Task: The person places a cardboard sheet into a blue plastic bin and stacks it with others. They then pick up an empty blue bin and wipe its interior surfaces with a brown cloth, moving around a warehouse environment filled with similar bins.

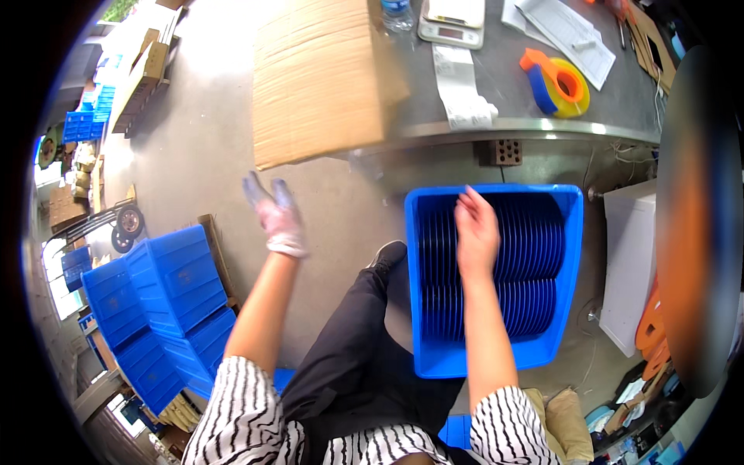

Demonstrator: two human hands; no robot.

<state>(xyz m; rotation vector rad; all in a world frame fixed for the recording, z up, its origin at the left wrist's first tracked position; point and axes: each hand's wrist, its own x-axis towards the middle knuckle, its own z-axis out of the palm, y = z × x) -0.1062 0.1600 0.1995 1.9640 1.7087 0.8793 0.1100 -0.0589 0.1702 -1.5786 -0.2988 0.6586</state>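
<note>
My left hand (pixel 277 217), in a pale glove with greyish fingertips, is raised with its fingers apart and nothing in them. It is just below the near corner of a brown cardboard box (pixel 318 85), apart from it. My bare right hand (pixel 478 236) is over a blue plastic crate (pixel 571 263), its fingers loosely bent, slightly blurred, with nothing visible in them. Inside the crate, thin dark round-edged discs (pixel 531 240) stand on edge in two rows. My right hand and forearm hide part of both rows.
A grey table (pixel 511 85) with a metal edge holds a scale (pixel 451 31), a paper label strip (pixel 457 85), an orange tape dispenser (pixel 558 84), papers (pixel 570 43) and a bottle (pixel 397 14). Stacked blue crates (pixel 167 287) and a wheeled cart (pixel 128 222) stand left. A white cabinet (pixel 629 263) stands right.
</note>
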